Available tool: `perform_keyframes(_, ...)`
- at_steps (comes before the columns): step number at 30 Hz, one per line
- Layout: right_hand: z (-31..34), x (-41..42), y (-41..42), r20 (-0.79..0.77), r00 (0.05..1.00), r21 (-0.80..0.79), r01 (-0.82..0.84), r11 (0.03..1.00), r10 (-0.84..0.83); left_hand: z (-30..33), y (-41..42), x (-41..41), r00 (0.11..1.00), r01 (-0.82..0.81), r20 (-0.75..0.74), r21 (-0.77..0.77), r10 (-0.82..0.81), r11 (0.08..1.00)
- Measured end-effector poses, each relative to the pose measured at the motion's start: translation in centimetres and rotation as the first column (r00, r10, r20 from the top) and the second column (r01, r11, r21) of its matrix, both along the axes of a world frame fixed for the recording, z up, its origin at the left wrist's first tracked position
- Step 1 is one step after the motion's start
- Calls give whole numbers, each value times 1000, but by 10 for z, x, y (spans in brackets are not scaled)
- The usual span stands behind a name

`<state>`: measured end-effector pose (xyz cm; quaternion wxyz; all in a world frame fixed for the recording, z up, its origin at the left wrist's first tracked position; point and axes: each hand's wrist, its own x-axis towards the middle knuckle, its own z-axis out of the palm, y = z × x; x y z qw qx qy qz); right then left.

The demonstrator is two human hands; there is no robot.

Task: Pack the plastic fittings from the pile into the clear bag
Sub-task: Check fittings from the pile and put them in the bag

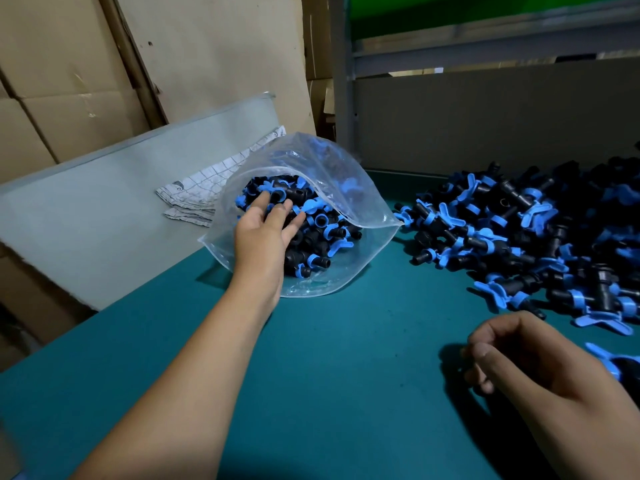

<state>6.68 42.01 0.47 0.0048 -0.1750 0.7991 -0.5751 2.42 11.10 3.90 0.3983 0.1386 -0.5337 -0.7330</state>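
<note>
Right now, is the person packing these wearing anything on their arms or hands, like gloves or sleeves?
No. Both the left hand and the right hand are bare: no gloves, rings, watch or wristband show. The left forearm is uncovered all the way to the picture's lower edge, and no sleeve shows on the right forearm either. The fingernails look short and unpainted.

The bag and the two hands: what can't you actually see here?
Head view only:
- Clear bag: the fittings at its bottom are hidden by those on top and the left hand.
- Left hand's palm faces away; whether it holds a fitting cannot be told.
- Right hand: curled fingers hide the palm.
- Pile: cut off by the right edge, so its size is unknown.
</note>
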Motion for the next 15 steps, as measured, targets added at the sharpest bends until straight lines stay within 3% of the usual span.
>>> perform_keyframes(4,0,-1,0,5,1000,9,-9,1000,9,-4,-3,0,974,-136,138,-288,181,948)
perform_keyframes(6,1,-1,0,18,1000,17,-15,1000,15,-7,-4,3,913,-167,225,-556,340,814)
perform_keyframes(8,1,0,0,19,1000,26,-17,1000,16,-12,-6,3,839,-87,291,-763,461,640)
perform_keyframes(11,3,1,0,13,1000,45,-10,999,9,-16,-2,2,763,102,421,-828,491,551)
perform_keyframes(15,6,3,-1,-6,1000,59,7,998,-6,-15,-2,3,753,111,438,-820,492,561)
